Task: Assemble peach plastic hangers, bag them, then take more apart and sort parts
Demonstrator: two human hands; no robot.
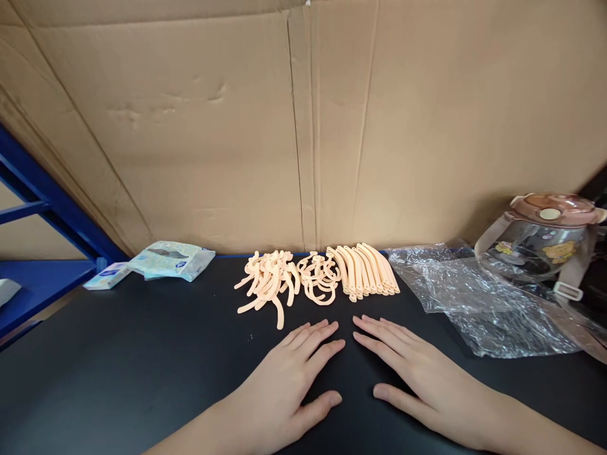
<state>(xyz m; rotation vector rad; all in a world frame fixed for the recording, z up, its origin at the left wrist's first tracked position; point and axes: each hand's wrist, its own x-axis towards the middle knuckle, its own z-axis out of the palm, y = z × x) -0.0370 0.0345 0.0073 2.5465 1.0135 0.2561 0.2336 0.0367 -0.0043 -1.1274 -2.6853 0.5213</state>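
Note:
Both hands lie flat on the black tabletop (156, 354), fingers stretched out and holding nothing. My left hand (289, 385) is just in front of a loose pile of cream-coloured curved strips (270, 284). Beside that pile is a small heap of thin cream C-shaped pieces (320, 278). My right hand (417, 373) rests nearest to a neat row of longer, slightly bent cream bars (365, 272) with small holes at their ends. Neither hand touches any of the pieces, and a narrow gap separates the fingertips of the two hands.
Crumpled clear plastic bags (493, 309) spread over the right side. Behind them stands a transparent bottle (540, 240) with a brown lid and strap. A tissue pack (173, 259) and a smaller packet (108, 276) lie back left, near a blue metal frame (57, 189). Cardboard (213, 126) walls the back.

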